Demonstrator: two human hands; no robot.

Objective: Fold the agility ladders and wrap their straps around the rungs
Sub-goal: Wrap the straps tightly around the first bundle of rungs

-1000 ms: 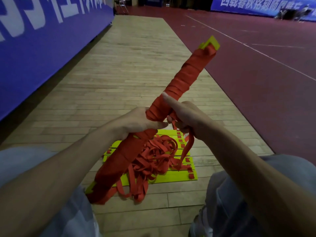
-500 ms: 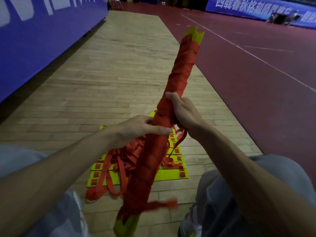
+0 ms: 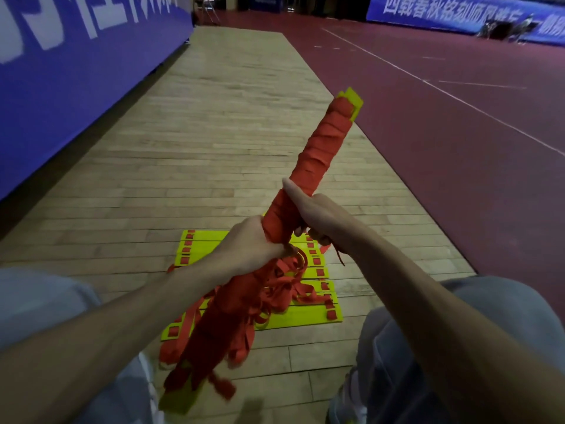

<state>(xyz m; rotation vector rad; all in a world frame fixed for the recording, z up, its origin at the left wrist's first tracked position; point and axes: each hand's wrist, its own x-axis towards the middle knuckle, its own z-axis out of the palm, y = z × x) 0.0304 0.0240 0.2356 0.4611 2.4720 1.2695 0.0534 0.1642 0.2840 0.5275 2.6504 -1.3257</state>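
Note:
I hold a bundle of yellow rungs wrapped in red strap, slanted from lower left to upper right, its yellow tips showing at both ends. My left hand grips the bundle's middle from the left. My right hand is closed around it just above, thumb laid along the wrap. A loose strap end dangles near the lower tip. On the floor below lies a second ladder: yellow rungs side by side, with a tangle of red straps heaped on them.
I sit on a wooden plank floor with my knees on both sides. A blue banner wall runs along the left. Red court flooring with white lines lies to the right. Another blue banner stands far back.
The bundle swung from slanting right to nearly upright, then back to a rightward slant. Both hands stayed on its middle. The loose strap end now hangs by the lower tip.

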